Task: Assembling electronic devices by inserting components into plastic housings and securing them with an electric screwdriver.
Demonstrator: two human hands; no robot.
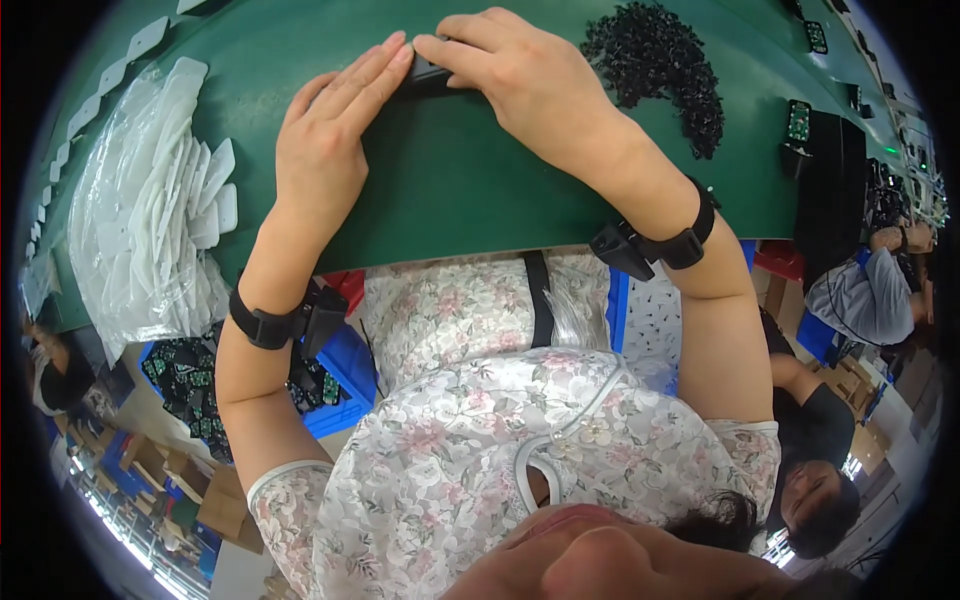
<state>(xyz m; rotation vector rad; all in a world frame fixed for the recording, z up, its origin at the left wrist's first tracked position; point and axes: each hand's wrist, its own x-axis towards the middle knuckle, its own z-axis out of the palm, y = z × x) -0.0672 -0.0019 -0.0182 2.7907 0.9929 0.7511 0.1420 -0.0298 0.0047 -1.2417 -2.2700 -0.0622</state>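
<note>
Broad green tabletop, near edge running just in front of seated person's lap. At left, thick stack of flat, whitish translucent plastic sheets, partly inside clear bag, some fanned out rightward. Beyond it, curving line of white rounded-corner plates. At far middle, black rectangular piece, mostly hidden; lying flat or raised, cannot tell. Right of it, loose heap of small black parts, trailing nearward. Farther right, green circuit board in black housing.
</note>
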